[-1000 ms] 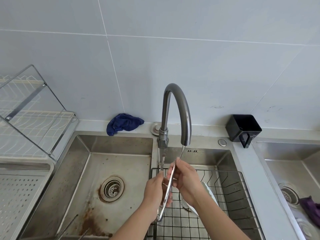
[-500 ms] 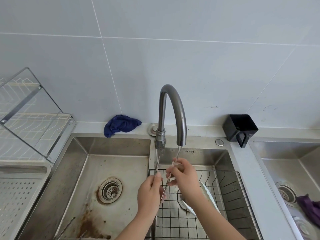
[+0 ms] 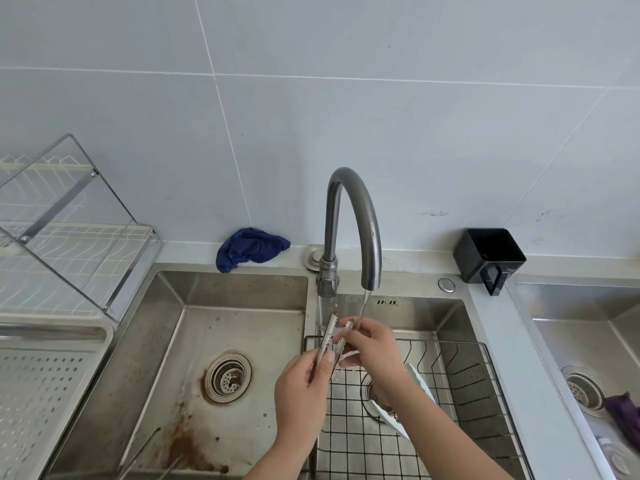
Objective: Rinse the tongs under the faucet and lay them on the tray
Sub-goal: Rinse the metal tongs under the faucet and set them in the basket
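The perforated tray (image 3: 41, 393) is lying well off to the left, beyond the stained left sink basin (image 3: 214, 341), while the faucet (image 3: 353, 216) is running a thin stream over the right basin's wire rack (image 3: 450, 393). The left hand (image 3: 301, 396) is gripping the tongs (image 3: 329, 337) by their handle end, so the long axis is pointing up and away toward the spout. The right hand (image 3: 374, 351) is pinching the serrated tips in the water, leaving the left hand likely the nearer one for carrying them trayward.

The lower part of the tongs (image 3: 328, 337) is hidden inside the left hand (image 3: 302, 393). The right hand (image 3: 372, 351) covers part of one tip. Below the right hand, the forearm hides most of a white plate (image 3: 420, 382). Both forearms are cut off by the bottom edge.
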Motion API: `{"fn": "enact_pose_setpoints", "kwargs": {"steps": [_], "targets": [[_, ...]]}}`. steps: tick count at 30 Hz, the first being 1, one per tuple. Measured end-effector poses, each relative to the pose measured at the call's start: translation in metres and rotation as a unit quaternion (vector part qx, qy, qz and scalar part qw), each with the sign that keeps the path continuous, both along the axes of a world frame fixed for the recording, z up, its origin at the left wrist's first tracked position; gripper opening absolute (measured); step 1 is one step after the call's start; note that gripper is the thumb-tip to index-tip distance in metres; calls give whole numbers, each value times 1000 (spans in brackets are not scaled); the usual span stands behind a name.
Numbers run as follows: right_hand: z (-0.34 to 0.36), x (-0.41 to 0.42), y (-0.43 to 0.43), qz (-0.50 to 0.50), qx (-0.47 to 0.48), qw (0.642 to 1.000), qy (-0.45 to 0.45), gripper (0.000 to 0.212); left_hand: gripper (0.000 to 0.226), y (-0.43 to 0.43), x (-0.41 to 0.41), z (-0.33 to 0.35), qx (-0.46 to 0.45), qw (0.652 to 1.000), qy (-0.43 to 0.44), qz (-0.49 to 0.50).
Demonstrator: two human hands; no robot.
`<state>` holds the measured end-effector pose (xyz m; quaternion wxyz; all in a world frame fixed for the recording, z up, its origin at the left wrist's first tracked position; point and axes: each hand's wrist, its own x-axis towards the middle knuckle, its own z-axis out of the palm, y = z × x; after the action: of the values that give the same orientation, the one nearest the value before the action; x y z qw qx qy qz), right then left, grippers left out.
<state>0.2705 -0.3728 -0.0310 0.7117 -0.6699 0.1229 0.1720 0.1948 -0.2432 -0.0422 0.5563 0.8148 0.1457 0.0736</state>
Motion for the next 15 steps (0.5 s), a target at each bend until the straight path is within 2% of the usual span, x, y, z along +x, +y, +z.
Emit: {"fn": "enact_pose_setpoints", "kwargs": {"steps": [7,10,15], "targets": [[-6,-12,2,-30,42,999,-17,13,15,6,-6,1,52,998,-3,-20],[-6,-18,4,-48,43,997,-34,18,6,8,-9,0,56,998,-5,-28],[-3,-17,8,-80,35,996,-23,30,6,9,-8,2,51,998,-11,-35]]}}
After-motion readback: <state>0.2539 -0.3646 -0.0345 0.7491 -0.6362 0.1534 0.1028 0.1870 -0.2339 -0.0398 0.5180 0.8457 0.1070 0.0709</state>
